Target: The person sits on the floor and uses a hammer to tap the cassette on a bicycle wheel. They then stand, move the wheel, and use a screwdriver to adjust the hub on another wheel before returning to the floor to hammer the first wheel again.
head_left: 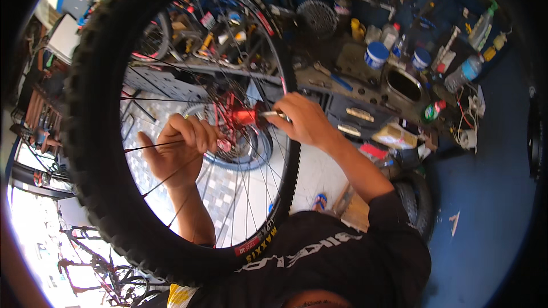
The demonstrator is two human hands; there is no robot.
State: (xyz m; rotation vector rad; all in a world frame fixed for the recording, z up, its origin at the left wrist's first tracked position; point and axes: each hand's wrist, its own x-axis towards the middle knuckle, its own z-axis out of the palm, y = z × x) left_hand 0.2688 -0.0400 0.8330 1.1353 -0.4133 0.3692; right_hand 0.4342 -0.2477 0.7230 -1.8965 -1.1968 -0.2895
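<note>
A bicycle wheel with a knobby black tire [97, 131] stands upright in front of me, its thin black spokes running to a red hub [244, 116]. My left hand [184, 142] reaches behind the spokes. Its fingers are curled beside the hub's left side and the thumb sticks out; what the fingers hold, if anything, is hidden. On the other side, my right hand [305, 120] is closed around a short silver metal piece [271, 114] at the hub's right end. Whether that piece is a tool or part of the axle is unclear.
A cluttered workbench [319, 82] lies beyond, with a blue-handled wrench [334, 76], a cassette [317, 18], blue-lidded tubs [377, 54] and bottles. Another wheel [245, 157] is on the floor behind. Tires [414, 197] lean at the right, bicycles [108, 268] stand at lower left.
</note>
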